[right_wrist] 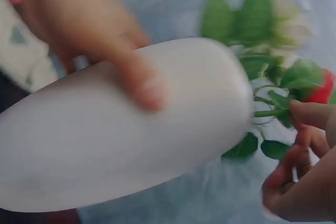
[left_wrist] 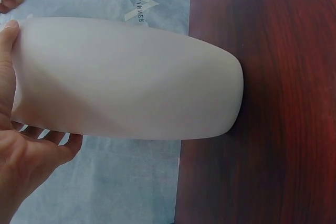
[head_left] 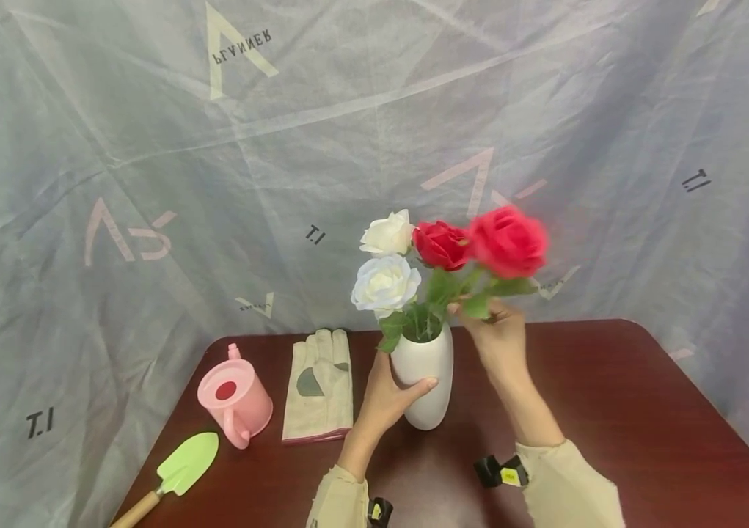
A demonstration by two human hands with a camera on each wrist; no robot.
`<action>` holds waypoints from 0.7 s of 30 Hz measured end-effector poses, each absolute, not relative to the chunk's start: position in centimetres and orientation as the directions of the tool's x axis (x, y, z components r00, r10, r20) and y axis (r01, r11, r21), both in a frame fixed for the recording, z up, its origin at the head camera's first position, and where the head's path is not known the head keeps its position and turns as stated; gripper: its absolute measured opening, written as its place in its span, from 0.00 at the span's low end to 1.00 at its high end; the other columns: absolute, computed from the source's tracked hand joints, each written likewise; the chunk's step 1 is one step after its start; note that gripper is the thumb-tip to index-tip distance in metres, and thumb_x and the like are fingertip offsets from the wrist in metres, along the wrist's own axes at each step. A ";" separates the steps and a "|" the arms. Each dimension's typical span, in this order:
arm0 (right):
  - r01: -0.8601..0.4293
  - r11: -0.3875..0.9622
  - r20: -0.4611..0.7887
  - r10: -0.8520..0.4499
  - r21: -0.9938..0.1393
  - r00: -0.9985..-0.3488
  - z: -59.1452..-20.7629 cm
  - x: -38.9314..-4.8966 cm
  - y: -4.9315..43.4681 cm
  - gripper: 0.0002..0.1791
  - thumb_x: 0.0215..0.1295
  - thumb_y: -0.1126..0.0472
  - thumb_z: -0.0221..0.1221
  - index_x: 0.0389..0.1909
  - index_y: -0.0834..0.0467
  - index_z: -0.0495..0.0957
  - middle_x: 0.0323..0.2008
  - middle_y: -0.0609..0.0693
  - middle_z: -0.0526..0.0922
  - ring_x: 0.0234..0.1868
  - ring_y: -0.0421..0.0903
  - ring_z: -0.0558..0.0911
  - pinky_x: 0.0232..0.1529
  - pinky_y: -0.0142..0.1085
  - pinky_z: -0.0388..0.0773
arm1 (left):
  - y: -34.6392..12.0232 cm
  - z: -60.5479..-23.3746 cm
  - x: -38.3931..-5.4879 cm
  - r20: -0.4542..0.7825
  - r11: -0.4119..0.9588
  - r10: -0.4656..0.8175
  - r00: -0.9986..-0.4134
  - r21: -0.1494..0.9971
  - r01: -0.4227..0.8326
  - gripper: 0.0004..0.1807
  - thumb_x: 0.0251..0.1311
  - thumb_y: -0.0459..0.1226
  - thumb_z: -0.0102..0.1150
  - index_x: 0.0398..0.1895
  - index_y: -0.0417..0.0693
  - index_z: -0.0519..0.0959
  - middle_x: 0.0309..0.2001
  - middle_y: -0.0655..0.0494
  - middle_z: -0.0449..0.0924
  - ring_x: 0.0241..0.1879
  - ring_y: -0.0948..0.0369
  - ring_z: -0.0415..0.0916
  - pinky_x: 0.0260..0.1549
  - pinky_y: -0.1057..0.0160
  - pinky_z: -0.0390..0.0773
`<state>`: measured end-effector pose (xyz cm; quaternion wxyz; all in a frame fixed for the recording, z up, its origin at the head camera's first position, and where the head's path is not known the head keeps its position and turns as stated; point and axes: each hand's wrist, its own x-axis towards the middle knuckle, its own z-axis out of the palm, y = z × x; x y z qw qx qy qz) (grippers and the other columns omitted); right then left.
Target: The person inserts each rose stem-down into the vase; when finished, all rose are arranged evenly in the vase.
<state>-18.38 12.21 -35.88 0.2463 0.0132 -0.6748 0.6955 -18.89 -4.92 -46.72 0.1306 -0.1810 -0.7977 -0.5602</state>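
Observation:
A white vase (head_left: 424, 381) stands on the table, leaning slightly, with artificial roses in its mouth. My left hand (head_left: 384, 396) grips its side, thumb across the front and fingers behind; the left wrist view shows that hand (left_wrist: 26, 156) around the upper part. Beside the rim, my right hand (head_left: 498, 337) pinches a green stem (right_wrist: 268, 113) between thumb and finger. The larger red rose (head_left: 508, 242), blurred, is above this hand. Another red rose (head_left: 441, 245), a white rose (head_left: 387, 233) and a pale blue-white rose (head_left: 386, 284) stand to its left.
Left of the vase lie a pair of cream work gloves (head_left: 318, 389), a pink watering can (head_left: 242, 403) and a green trowel (head_left: 188, 462) with a wooden handle. Grey printed cloth (head_left: 321, 147) hangs behind the dark red table (head_left: 645, 425).

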 end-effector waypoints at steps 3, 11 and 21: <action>-0.311 0.140 0.337 0.248 -0.940 -0.908 -37.0 -18.0 11.5 0.08 0.49 0.67 0.69 0.28 0.69 0.83 0.33 0.54 0.83 0.33 0.37 0.76 0.31 0.27 0.71 | -5.2 -46.7 -18.7 0.419 0.298 0.138 -0.898 0.847 0.441 0.52 0.44 0.49 0.72 0.71 0.56 0.50 0.63 0.54 0.62 0.57 0.57 0.66 0.49 0.50 0.69; -0.318 0.096 0.331 0.187 -0.943 -0.925 -37.6 -16.0 12.2 0.14 0.52 0.73 0.65 0.41 0.66 0.76 0.33 0.48 0.77 0.32 0.41 0.72 0.34 0.28 0.71 | -4.6 -45.8 -18.0 0.430 0.300 0.142 -0.892 0.840 0.453 0.53 0.44 0.48 0.72 0.71 0.56 0.50 0.64 0.57 0.62 0.56 0.59 0.67 0.48 0.51 0.70; -0.169 0.049 0.176 0.223 -0.984 -0.959 -40.3 -13.6 16.6 0.15 0.60 0.64 0.62 0.47 0.65 0.75 0.35 0.47 0.78 0.37 0.38 0.78 0.37 0.29 0.75 | -4.3 -46.8 -18.6 0.434 0.303 0.136 -0.891 0.838 0.454 0.54 0.42 0.52 0.72 0.71 0.61 0.50 0.63 0.59 0.62 0.57 0.60 0.66 0.49 0.51 0.69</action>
